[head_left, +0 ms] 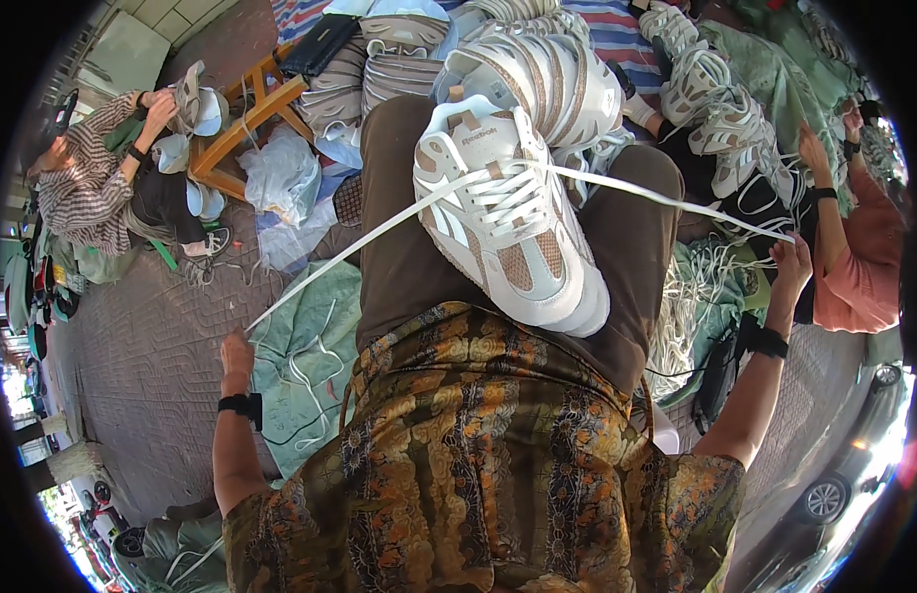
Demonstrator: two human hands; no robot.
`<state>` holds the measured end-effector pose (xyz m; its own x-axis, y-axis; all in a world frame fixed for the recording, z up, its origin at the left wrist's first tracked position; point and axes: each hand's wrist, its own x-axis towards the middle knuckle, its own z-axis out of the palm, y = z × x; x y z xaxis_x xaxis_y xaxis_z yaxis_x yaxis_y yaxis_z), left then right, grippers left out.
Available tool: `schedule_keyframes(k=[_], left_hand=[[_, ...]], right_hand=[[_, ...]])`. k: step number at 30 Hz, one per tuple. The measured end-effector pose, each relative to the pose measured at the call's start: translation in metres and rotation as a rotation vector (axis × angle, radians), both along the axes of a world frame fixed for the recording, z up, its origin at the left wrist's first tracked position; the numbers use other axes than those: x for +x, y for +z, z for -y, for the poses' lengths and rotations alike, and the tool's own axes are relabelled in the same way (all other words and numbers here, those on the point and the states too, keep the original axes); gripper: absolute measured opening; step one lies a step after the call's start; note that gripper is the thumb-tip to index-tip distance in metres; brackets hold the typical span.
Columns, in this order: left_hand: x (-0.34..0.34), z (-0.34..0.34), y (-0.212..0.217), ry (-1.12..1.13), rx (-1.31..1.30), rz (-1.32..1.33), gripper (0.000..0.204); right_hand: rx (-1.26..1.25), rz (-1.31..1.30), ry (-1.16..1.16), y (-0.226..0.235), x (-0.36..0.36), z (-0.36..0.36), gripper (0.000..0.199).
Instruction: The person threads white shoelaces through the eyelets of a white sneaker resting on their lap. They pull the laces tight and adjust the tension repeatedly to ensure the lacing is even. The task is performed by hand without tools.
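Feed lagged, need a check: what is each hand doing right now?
Left hand: closed on one end of the white shoelace.
Right hand: closed on the other lace end, pulled taut from the sneaker.

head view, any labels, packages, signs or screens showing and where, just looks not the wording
Tongue label: on the white and tan sneaker resting on the lap; small dark print on white.
Clear plastic bag: crumpled on the ground by the wooden stool, upper left.
No signs or screens.

Surroundings: a seated person in a striped shirt (83, 193) handling a shoe beside a wooden stool (243, 119); a second person in a pink top (859, 262) at the opposite side; a heap of beige-and-white sneakers (701, 94); loose white laces (691, 296) on green cloth (305, 361); a parked car (854, 465)
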<state>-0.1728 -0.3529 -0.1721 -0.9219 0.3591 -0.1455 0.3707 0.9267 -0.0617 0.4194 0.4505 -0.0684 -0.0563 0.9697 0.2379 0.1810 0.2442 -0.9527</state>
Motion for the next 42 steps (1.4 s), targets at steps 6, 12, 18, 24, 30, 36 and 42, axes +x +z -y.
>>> schedule_keyframes(k=[6,12,18,24,30,36,42], left_hand=[[0.001,0.0,-0.012,0.0,0.077,-0.083,0.017],[0.031,-0.123,0.048,-0.137,0.616,-0.039,0.013],[0.096,-0.277,0.135,-0.519,1.048,0.063,0.013],[0.134,-0.366,0.16,-0.655,1.321,0.248,0.013],[0.135,-0.389,0.152,-0.688,1.377,0.274,0.013],[0.148,-0.387,0.15,-0.664,1.347,0.257,0.013],[0.152,-0.389,0.149,-0.675,1.293,0.131,0.017]], right_hand=[[0.148,0.145,0.582,0.083,-0.16,0.135,0.015],[0.249,0.106,1.029,0.086,-0.271,0.2,0.011],[0.219,0.202,1.058,0.075,-0.309,0.204,0.003],[0.178,0.203,1.033,0.068,-0.305,0.206,0.005],[0.203,0.216,1.028,0.07,-0.303,0.209,0.006],[0.3,0.147,0.997,0.068,-0.307,0.21,0.006],[0.38,0.277,1.004,0.069,-0.307,0.205,0.011]])
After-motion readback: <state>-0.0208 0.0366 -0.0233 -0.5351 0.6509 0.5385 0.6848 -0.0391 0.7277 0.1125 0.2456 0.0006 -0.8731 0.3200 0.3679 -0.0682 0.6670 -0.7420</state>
